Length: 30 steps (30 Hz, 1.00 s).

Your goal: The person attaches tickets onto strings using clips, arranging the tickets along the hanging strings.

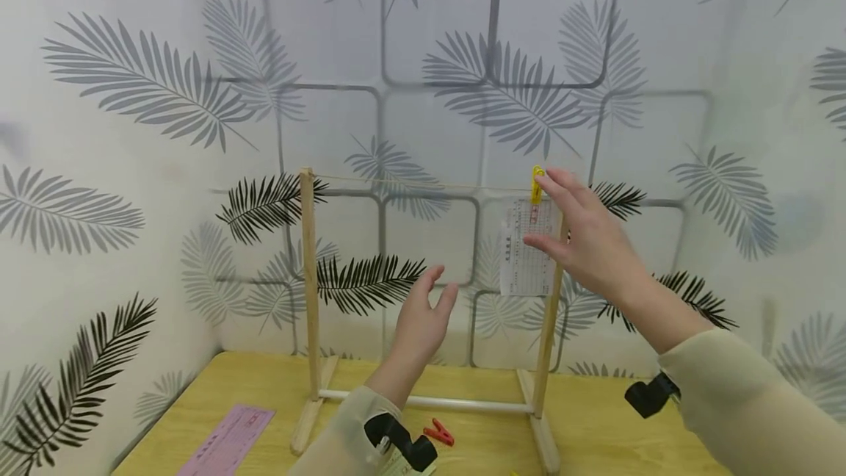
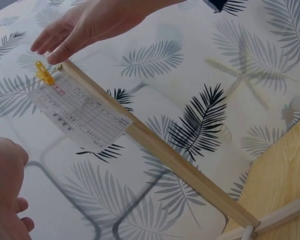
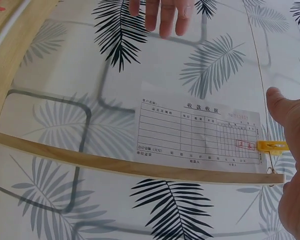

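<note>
A white printed receipt slip hangs sideways from a thin string, held by a yellow clothespin close to the right post of a wooden frame. Beside the clothespin, my right hand is raised with thumb and fingers spread apart; its fingertips are right at the clothespin's upper end. The left wrist view shows the clothespin on the string just below that hand. Lower and further left, my left hand hovers in front of the frame, thumb and fingers apart, holding nothing.
On the yellow wooden table lie a pink printed slip at the left and a red clothespin near the frame's white crossbar. A pale green slip is partly hidden by my left wrist. Leaf-patterned covering backs the table.
</note>
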Tool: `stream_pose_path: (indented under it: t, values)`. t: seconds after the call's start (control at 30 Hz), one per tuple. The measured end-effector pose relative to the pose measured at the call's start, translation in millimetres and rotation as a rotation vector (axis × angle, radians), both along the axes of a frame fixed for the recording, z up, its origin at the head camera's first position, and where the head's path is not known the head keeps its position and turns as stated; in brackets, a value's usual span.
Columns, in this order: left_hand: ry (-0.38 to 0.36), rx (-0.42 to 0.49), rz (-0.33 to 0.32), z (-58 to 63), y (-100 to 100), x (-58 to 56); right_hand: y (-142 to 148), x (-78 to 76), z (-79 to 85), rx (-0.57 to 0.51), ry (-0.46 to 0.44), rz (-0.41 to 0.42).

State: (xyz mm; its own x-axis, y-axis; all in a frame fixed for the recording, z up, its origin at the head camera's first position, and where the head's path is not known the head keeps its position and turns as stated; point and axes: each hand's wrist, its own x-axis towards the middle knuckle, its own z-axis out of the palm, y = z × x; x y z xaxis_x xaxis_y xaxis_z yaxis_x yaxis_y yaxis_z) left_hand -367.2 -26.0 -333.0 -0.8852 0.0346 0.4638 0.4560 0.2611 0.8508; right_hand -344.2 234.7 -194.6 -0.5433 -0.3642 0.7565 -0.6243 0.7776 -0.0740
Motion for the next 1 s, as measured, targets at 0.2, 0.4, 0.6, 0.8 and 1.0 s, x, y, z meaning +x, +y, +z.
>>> stream_pose_path:
  t: [0.2, 0.4, 0.6, 0.8, 1.0]
  values:
    - [-0.007, -0.009, -0.004, -11.3, -18, 9.5, -3, 3.9, -22.7, 0.018, 0.024, 0.002]
    - [-0.012, -0.028, 0.005, -25.3, -35, 16.6, -7, 8.6, -47.5, 0.021, 0.052, 0.023]
    - [-0.016, -0.053, 0.003, -42.6, -50, 26.3, -12, 15.0, -77.6, 0.023, 0.034, 0.026]
    - [-0.06, -0.078, 0.033, -57.4, -60, 34.6, -15, 23.0, -102.5, 0.008, 0.012, 0.055]
    - [-0.084, -0.107, 0.05, -69.9, -69, 42.3, -20, 28.0, -127.7, -0.01, 0.029, 0.101]
